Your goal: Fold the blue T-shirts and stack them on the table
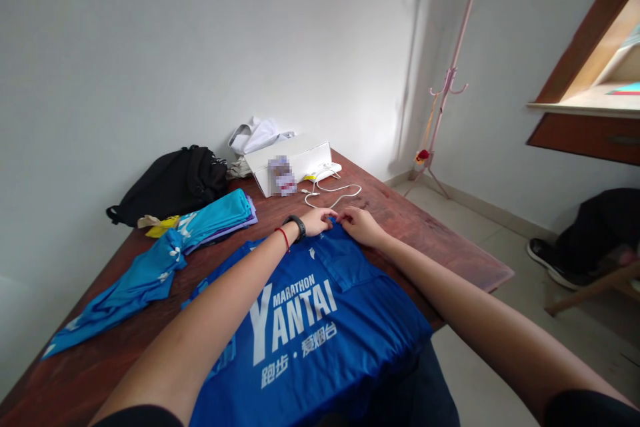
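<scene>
A blue T-shirt with white "MARATHON YANTAI" lettering lies front up over the near part of the table, its lower end hanging past the edge toward me. Both hands meet at its collar end, far from my body. My left hand, with a dark wristband and a red string at the wrist, pinches the fabric there. Close beside it, my right hand has its fingers closed on the same end of the shirt. One side of the shirt is folded inward below my right hand. The fingertips partly hide the collar.
On the reddish wooden table, light-blue patterned clothing lies at the left by a folded pile. Behind are a black backpack, a white box and a white cable. A pink coat rack stands beyond the corner.
</scene>
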{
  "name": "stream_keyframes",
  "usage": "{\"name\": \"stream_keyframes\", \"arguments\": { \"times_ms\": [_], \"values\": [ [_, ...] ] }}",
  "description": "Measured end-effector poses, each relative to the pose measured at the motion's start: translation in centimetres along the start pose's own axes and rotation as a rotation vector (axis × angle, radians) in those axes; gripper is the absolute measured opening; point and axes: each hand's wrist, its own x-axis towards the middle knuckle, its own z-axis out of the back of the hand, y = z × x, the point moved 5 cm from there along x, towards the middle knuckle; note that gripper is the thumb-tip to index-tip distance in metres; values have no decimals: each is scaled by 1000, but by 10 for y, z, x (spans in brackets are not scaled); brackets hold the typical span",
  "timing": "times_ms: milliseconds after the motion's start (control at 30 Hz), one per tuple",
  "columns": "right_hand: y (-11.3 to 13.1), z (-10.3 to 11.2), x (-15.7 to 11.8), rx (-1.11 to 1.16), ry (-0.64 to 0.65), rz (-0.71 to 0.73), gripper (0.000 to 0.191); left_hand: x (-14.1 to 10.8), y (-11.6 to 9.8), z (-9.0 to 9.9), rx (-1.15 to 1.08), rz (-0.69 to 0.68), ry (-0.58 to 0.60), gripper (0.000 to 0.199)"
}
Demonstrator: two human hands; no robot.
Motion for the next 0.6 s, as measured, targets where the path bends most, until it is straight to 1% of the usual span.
{"name": "stream_keyframes", "arguments": {
  "times_ms": [167, 333, 500, 600],
  "values": [
    [5, 0, -3, -150, 95, 56, 16, 2, 1, 2, 129, -2, -85, 31],
    [10, 2, -4, -186, 111, 82, 17, -6, -3, 5, 293, -13, -172, 20],
    [11, 1, -4, -180, 131, 127, 12, -12, -10, 3, 435, -38, -192, 20],
    [7, -1, -4, -242, 143, 127, 9, -14, -8, 3, 511, -34, -197, 21]
  ]
}}
